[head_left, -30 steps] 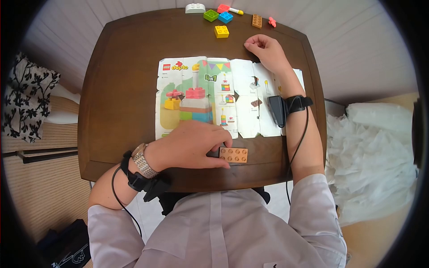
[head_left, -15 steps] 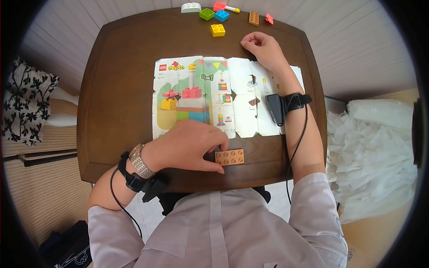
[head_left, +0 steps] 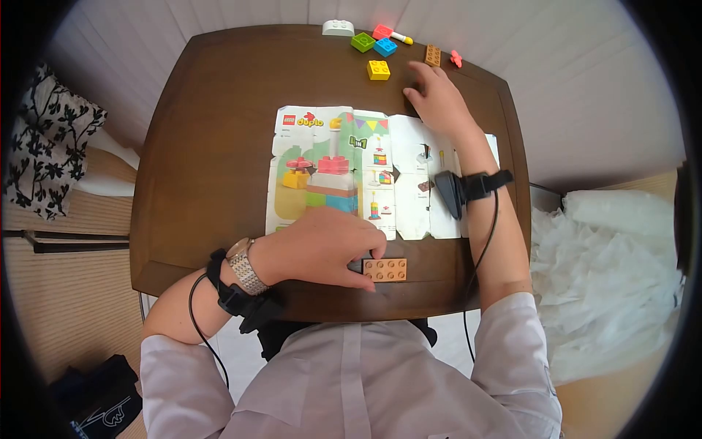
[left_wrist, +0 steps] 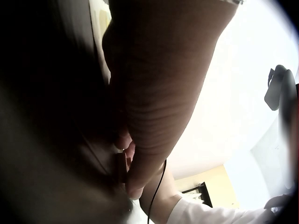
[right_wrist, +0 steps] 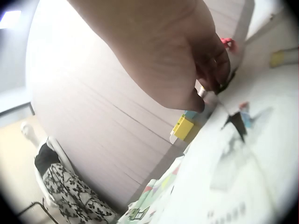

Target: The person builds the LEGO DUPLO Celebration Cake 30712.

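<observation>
At the table's near edge, the left hand pinches the left end of a tan eight-stud brick between thumb and fingers. In the left wrist view this hand is dark, with the brick's edge at its fingertips. The right hand is over the far right side, thumb apart from loosely bent fingers, just in front of a brown brick. Whether it touches that brick cannot be told. In the right wrist view the hand hides what lies beyond its fingers.
An unfolded leaflet lies mid-table, under the right forearm. Along the far edge are white, green, blue, red and yellow bricks, a candle piece and a pink piece.
The head view has shifted. The right hand's fingers have uncurled somewhat and come closer to the brown brick. The left hand stays at the tan brick.
</observation>
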Tool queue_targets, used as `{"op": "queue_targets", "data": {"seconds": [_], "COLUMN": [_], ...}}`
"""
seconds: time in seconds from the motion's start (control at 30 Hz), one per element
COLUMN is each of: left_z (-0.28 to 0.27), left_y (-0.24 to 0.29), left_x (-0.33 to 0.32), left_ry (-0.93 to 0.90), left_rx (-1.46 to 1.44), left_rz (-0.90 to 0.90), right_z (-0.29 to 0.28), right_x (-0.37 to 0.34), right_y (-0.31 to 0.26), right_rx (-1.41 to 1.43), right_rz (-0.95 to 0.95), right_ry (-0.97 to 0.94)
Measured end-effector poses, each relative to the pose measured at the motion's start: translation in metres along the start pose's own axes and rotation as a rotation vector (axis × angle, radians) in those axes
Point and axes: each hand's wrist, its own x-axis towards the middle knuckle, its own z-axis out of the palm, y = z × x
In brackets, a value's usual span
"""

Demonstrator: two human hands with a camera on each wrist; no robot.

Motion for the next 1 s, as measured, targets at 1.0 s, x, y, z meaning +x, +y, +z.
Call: {"op": "queue_targets", "data": {"seconds": [1.0], "left_z": [0.007], "left_y": [-0.006], "left_x": [-0.003], "left_ry": [0.073], "left_rx": [-0.005], "left_rz": [0.038], "right_z": [-0.023], "right_x": [-0.009], "right_y": [-0.019], "right_rx": [-0.094], "right_rz": [-0.101], "right_ry": [-0.012]}}
